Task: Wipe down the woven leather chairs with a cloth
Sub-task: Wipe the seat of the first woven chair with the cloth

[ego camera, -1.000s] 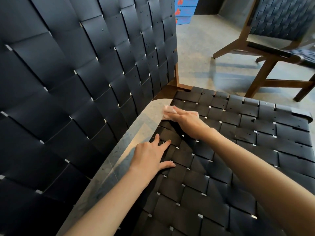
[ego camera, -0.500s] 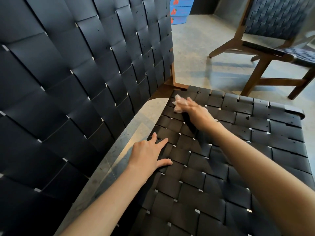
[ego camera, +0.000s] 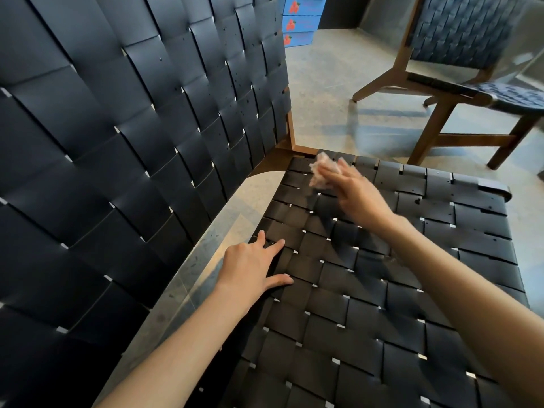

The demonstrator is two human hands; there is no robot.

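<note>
From the head view, we are looking down on the woven black seat (ego camera: 382, 290) of the chair nearest us. Its backrest (ego camera: 117, 142) rises on the left, and there is a gap between the two through which the floor (ego camera: 323, 98) shows.

Our right hand (ego camera: 356, 198) reaches to the far back corner of the seat. Its grip is closed round a small crumpled pale cloth (ego camera: 322, 172), which bunches out past the fingertips. Hand and cloth are blurred, and we cannot tell whether the cloth is pressed to the straps or just above them. It sits over the last rows of weave, near the wooden frame (ego camera: 291, 136) where seat and backrest meet.

Our left hand (ego camera: 250, 269) lies flat on the rear edge of the seat, fingers spread and holding nothing. It seems to be steadying us as we lean in.

We judge the step in hand to be wiping the seat, at its far rear corner. The next move calls for drawing the cloth back across the straps with firm, even pressure and following the weave so the edges of the strips are cleaned too. The left hand will need to shift off the patch it covers.

The backrest and the second chair (ego camera: 471, 69), which stands well apart across the floor near the blue boxes (ego camera: 300, 22), look like work yet to come.
</note>
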